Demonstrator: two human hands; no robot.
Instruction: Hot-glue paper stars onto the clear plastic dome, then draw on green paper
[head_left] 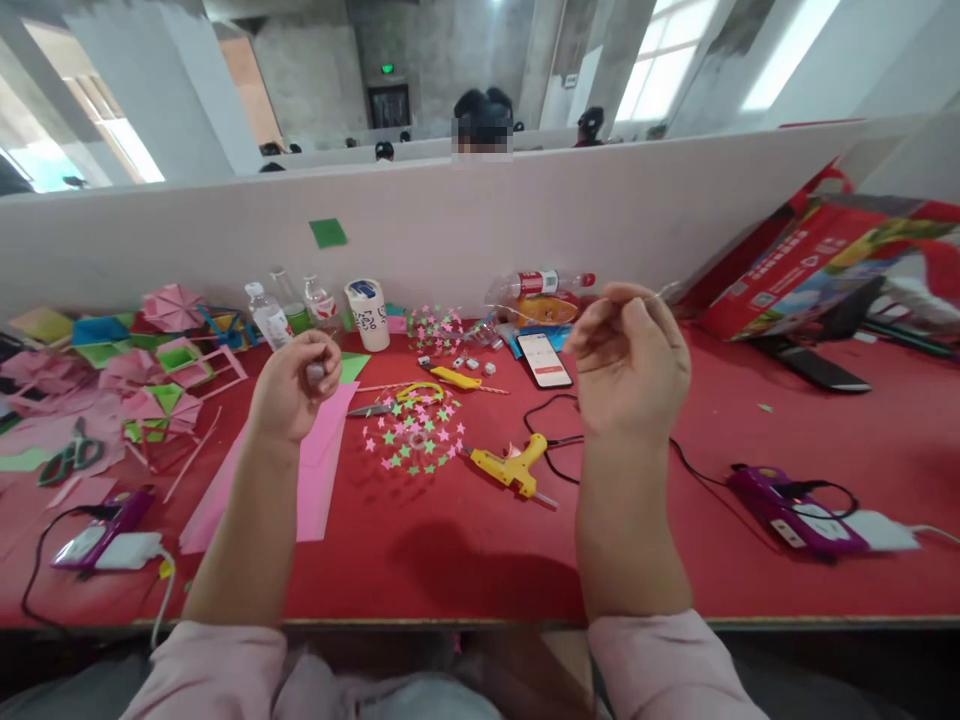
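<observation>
Broadly, a red table (480,560) is spanning the lower view, with a pink sheet (315,480) lying partly behind the left forearm (251,530). Above, the right hand (634,360) is hovering with fingers bent toward the thumb; whether it is gripping anything cannot be told. Well apart, the left hand (292,385) is forming a fist. Between the forearms, a star cluster (418,438) is resting beside a yellow glue gun (514,466). Smallest, a greyish piece (315,372) is showing, clasped within the fist.

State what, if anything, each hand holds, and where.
Left hand, curled: apparently a small greyish rounded object, partly hidden; held part unclear. Right hand: cannot be told.
</observation>
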